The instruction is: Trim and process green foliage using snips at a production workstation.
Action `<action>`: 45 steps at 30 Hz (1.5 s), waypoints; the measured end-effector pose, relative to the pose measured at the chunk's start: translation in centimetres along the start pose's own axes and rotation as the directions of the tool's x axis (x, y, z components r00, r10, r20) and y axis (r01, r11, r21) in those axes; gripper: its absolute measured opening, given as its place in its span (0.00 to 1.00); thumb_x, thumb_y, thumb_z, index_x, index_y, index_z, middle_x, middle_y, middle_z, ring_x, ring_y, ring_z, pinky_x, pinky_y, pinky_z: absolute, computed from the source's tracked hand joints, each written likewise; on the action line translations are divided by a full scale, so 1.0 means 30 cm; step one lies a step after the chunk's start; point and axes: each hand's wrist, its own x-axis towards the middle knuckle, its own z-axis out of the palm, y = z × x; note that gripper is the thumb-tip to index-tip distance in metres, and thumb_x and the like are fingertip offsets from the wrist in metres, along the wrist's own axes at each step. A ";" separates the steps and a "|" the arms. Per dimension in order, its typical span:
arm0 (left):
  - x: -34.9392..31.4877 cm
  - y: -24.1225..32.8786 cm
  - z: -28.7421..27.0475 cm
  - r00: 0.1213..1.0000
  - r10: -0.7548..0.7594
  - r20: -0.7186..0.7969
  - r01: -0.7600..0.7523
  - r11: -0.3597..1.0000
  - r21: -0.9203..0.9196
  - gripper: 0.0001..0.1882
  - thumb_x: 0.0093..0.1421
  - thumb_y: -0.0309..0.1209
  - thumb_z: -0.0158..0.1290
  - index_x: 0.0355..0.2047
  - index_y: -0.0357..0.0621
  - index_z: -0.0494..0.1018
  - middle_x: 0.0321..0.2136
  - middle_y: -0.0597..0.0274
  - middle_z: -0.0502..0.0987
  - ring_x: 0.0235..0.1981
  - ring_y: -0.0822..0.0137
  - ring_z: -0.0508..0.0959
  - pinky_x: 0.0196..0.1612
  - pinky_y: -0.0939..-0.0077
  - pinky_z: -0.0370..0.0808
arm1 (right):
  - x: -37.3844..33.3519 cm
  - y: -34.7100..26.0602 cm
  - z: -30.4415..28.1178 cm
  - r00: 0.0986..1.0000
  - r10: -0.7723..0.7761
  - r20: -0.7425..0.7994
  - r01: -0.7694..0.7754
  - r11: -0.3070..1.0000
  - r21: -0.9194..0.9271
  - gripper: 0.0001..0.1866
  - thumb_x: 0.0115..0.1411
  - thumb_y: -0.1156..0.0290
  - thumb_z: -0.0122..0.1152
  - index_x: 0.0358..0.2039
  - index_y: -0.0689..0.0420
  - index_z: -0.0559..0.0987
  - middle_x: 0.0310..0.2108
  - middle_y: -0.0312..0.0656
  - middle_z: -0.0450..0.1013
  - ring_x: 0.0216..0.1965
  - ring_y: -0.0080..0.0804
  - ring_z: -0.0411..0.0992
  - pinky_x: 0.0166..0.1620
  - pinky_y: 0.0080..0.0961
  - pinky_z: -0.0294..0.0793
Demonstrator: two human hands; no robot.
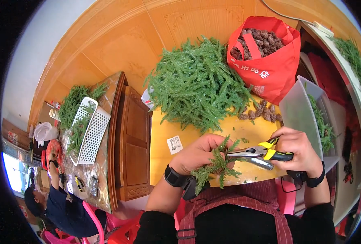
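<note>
My left hand (pixel 203 152) is closed around a green artificial pine sprig (pixel 219 166), its tips spreading out below the fingers. In my right hand (pixel 296 150) are long-nose pliers (pixel 249 152) with yellow and black handles. The pliers' jaws point left and reach the sprig beside my left fingertips; what they grip there, if anything, is too small to tell. Just below the pliers lies a silvery bar-like thing (pixel 258 162), partly hidden. Beyond my hands, a big heap of pine sprigs (pixel 196 85) and several small pine cones (pixel 266 112) rest on the yellow tabletop (pixel 164 162).
A red bag (pixel 270 73) full of pine cones stands at the back right. Right of the table is a translucent bin (pixel 298 105) with sprigs inside. On the left, another person (pixel 66 211) sits at a table bearing a white basket (pixel 93 134) and greenery.
</note>
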 end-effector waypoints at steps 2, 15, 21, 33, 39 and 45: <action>-0.001 0.005 0.002 1.000 -0.023 0.003 0.023 1.000 0.016 0.26 0.46 0.38 0.60 0.41 0.32 0.69 0.30 0.55 0.73 0.24 0.66 0.72 0.27 0.78 0.66 | -0.002 -0.004 0.007 0.999 -0.001 -0.037 0.000 1.000 -0.025 0.11 0.36 0.74 0.64 0.13 0.59 0.68 0.14 0.39 0.64 0.27 0.42 0.70 0.33 0.31 0.71; 0.019 0.023 0.031 0.992 0.115 -0.055 -0.104 0.980 0.170 0.15 0.46 0.35 0.58 0.23 0.42 0.62 0.22 0.61 0.67 0.25 0.69 0.68 0.30 0.78 0.64 | -0.026 0.017 0.055 0.991 -0.016 -0.132 0.010 0.999 -0.045 0.11 0.36 0.75 0.63 0.13 0.60 0.67 0.13 0.39 0.63 0.21 0.40 0.68 0.35 0.32 0.72; 0.014 0.016 0.039 0.960 0.256 -0.114 -0.213 0.930 0.299 0.14 0.47 0.32 0.57 0.25 0.44 0.62 0.24 0.61 0.67 0.26 0.68 0.70 0.31 0.77 0.66 | -0.025 0.014 0.064 0.983 -0.009 -0.186 0.004 1.000 -0.028 0.11 0.36 0.75 0.63 0.13 0.60 0.66 0.12 0.40 0.62 0.20 0.39 0.67 0.36 0.33 0.72; 0.004 0.043 0.101 0.670 0.726 0.153 -0.395 0.174 0.902 0.15 0.40 0.16 0.59 0.27 0.40 0.67 0.28 0.59 0.71 0.30 0.68 0.70 0.32 0.77 0.67 | -0.025 -0.024 0.084 0.968 0.093 -0.234 -0.090 0.996 0.021 0.12 0.38 0.73 0.63 0.14 0.61 0.66 0.15 0.41 0.64 0.24 0.42 0.69 0.40 0.36 0.70; -0.008 0.034 0.049 0.769 0.639 -0.017 -0.527 0.649 0.549 0.14 0.41 0.14 0.58 0.28 0.39 0.67 0.29 0.59 0.71 0.32 0.68 0.71 0.34 0.78 0.69 | -0.026 -0.029 0.041 0.957 0.098 -0.275 -0.086 0.995 0.054 0.13 0.38 0.69 0.63 0.16 0.62 0.69 0.21 0.42 0.69 0.34 0.47 0.70 0.42 0.38 0.68; -0.010 0.042 0.067 0.698 0.716 -0.016 -0.470 0.476 0.744 0.15 0.40 0.13 0.59 0.27 0.38 0.68 0.29 0.59 0.71 0.32 0.67 0.71 0.35 0.77 0.70 | -0.019 -0.126 0.046 0.956 0.088 -0.279 -0.145 0.971 -0.193 0.08 0.39 0.71 0.64 0.19 0.57 0.74 0.22 0.39 0.71 0.33 0.39 0.71 0.42 0.33 0.69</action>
